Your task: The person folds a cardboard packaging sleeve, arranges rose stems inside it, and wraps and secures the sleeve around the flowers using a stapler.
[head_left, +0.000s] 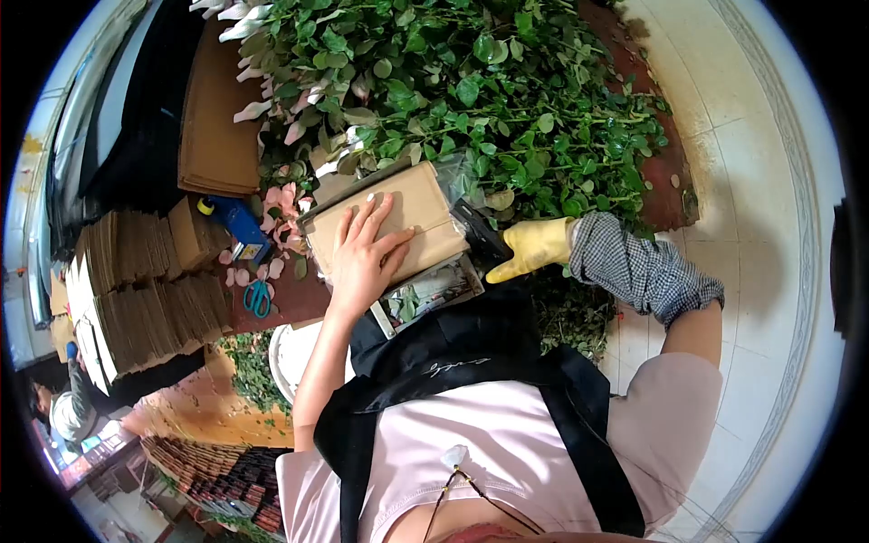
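My bare left hand [367,253] lies flat with spread fingers on a folded sheet of brown cardboard [421,213]. The cardboard sits in a shallow frame [385,319] in front of my apron, with clear plastic [457,176] at its upper right corner. At the cardboard's right edge, my right hand [534,249], in a yellow glove, is closed round a black tool [480,233] that looks like a stapler. Its far end touches or overlaps the cardboard edge; I cannot tell which. Small leaves [409,303] show inside the frame below the cardboard.
Leafy rose stems [507,100] pile up beyond the frame, with netted flower heads [249,23] at the left. Stacked cardboard [149,281], a blue tool [235,226], teal scissors [258,297] and pink petals [282,213] lie left. Another person [72,412] is at far left.
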{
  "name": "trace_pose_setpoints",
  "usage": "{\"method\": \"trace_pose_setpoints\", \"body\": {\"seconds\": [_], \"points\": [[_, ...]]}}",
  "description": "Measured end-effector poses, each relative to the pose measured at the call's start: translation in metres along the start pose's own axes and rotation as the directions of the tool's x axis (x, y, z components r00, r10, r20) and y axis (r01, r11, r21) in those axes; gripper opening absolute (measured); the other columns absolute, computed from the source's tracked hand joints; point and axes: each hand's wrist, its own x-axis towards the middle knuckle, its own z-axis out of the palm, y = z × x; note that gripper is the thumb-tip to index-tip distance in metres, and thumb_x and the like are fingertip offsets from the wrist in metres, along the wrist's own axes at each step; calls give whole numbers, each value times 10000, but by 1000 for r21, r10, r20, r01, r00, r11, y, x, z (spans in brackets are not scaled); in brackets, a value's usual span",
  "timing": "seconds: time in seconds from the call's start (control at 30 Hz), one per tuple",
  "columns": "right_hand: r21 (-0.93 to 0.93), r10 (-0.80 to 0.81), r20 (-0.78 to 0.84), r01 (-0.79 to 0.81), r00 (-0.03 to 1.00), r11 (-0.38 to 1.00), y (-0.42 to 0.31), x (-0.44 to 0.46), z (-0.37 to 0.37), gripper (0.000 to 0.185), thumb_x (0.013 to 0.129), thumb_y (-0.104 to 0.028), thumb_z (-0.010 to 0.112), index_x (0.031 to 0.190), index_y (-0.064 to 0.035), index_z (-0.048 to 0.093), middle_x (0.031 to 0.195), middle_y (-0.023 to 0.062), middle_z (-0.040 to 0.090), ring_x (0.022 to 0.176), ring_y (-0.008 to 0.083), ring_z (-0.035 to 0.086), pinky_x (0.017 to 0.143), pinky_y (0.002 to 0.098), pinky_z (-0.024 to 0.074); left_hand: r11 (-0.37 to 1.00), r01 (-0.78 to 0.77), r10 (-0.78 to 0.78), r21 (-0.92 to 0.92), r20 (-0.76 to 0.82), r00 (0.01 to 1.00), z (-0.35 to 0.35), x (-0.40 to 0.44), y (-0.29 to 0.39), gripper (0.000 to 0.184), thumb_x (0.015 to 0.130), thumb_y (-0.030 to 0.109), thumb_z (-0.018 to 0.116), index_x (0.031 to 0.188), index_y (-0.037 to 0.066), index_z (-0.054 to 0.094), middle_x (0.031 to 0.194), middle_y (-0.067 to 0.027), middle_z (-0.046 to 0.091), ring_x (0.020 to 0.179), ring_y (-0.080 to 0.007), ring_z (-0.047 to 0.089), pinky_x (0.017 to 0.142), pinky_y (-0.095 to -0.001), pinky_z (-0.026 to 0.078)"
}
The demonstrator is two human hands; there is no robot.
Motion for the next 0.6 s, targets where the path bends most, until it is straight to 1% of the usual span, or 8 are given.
{"method": "trace_pose_setpoints", "body": {"seconds": [0.07,0.17,0.27,0.3,0.37,0.4,0.5,0.6], "points": [[-173,0,-36,-6,999,985,-6,-4,-2,498,900,-389,754,1110,36,602,837,55,645,745,174,588,674,335,503,1000,13,-13,-20,-4,1000,-1,-2,1,236,876,219,713,1103,200,777,1512,-102,496,1433,-321,408,1203,-485,239],[236,-61,-101,84,993,968,13,9,15,423,902,-259,735,1161,38,583,955,67,674,819,161,600,746,323,517,1000,4,-5,-30,-15,1000,-1,-3,1,230,872,223,718,1092,197,778,1509,-102,499,1432,-322,408,1200,-486,244],[511,-85,-203,179,976,841,21,19,33,363,919,-241,711,1128,28,588,877,57,672,737,161,612,701,325,528,1000,7,-7,-4,-7,1000,0,-3,-1,227,868,234,722,1086,207,777,1504,-97,500,1429,-318,409,1196,-494,247],[533,-58,-296,215,954,818,18,19,42,413,909,-330,713,1113,13,609,849,102,701,741,233,664,728,357,550,1000,1,-1,12,3,1000,0,-2,0,227,868,241,723,1087,221,777,1497,-90,504,1428,-309,411,1194,-504,250],[125,-88,-543,184,835,975,22,27,56,512,880,-451,702,1116,-1,634,856,180,718,795,332,703,754,407,558,999,-13,12,36,21,1000,1,-1,1,232,867,231,724,1092,212,774,1499,-99,500,1426,-312,412,1197,-503,242],[140,-76,-571,188,817,972,21,27,60,590,852,-526,684,1135,-10,647,908,237,712,871,386,702,783,438,555,999,-11,11,32,13,1000,1,0,1,232,865,231,726,1091,207,773,1496,-102,502,1425,-315,413,1197,-504,239],[154,-118,-620,268,776,951,28,31,65,589,852,-508,692,1156,-6,639,927,228,717,874,369,706,788,422,554,998,-16,13,65,51,999,-4,4,6,287,860,235,737,1145,196,742,1502,-122,485,1419,-325,417,1196,-507,234],[495,-135,-410,344,902,798,46,34,71,581,884,-408,717,1248,26,590,1034,150,706,907,231,669,815,346,535,999,0,5,-37,148,989,-11,19,24,492,798,192,806,1263,167,648,1505,-154,454,1412,-357,406,1177,-520,281]]}}
